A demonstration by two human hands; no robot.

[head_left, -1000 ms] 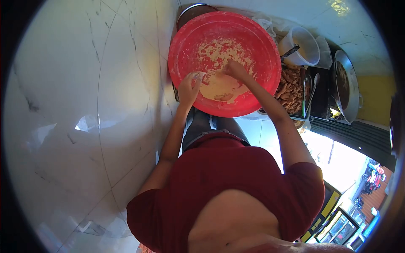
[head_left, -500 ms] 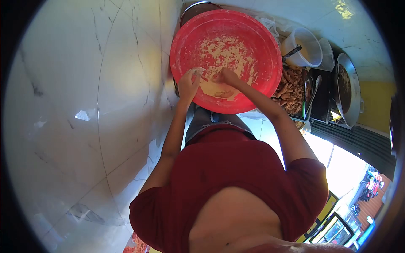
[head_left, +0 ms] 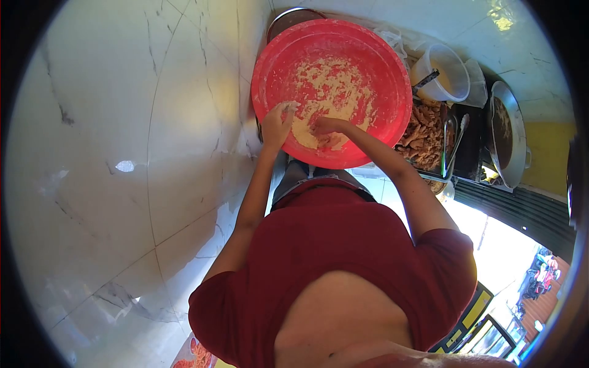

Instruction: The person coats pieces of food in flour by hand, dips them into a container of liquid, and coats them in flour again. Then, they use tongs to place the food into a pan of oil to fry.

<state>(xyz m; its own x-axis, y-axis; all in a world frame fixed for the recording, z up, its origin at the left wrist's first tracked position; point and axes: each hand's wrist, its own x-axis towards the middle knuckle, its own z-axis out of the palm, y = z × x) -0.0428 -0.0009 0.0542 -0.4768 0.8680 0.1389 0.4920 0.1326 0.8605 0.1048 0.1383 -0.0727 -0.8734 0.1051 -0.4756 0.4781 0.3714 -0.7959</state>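
A wide red basin [head_left: 270,67] holds pale flour [head_left: 334,80], thinly spread over its bottom and thicker near me. My left hand [head_left: 277,127] is over the basin's near left rim, its floured fingers half bent and a little apart, with nothing plainly held. Low in the flour is my right hand [head_left: 326,127], its fingers curled inward; what they hold, if anything, is hidden. Just below the right hand, a flour-coated piece [head_left: 333,142] lies in the thicker flour. Its kind is not clear.
Right of the basin, a tray holds brown fried pieces [head_left: 422,132] and metal tongs [head_left: 459,138]. Behind it stands a translucent tub [head_left: 451,80] with a dark handle. A large pan [head_left: 504,132] of dark liquid sits farther right. A tiled wall [head_left: 184,122] rises close on my left.
My right hand has moved down toward the near side of the basin, to the coated piece in the flour. The left hand stays near the rim. The whole view has shifted slightly.
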